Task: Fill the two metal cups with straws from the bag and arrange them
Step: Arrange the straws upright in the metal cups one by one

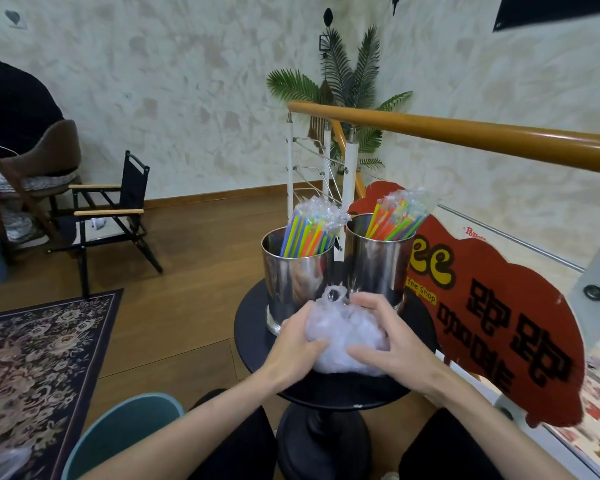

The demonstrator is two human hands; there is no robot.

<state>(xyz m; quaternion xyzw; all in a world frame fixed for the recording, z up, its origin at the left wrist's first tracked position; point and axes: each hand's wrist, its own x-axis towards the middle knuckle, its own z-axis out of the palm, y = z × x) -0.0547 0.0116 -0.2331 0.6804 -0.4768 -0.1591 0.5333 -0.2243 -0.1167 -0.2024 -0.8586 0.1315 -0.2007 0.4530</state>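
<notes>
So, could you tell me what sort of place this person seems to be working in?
Probably a small coffee shop. A red sign reads "Coffee Shop" in part, two metal cups of wrapped coloured straws stand on a round black table, and chairs stand nearby.

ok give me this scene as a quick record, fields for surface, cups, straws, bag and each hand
surface: round black table
left cup: holds wrapped coloured straws
right cup: holds wrapped coloured straws
bag: crumpled clear plastic in front of both cups
left hand: grips bag's left side
right hand: grips bag's right side
</notes>
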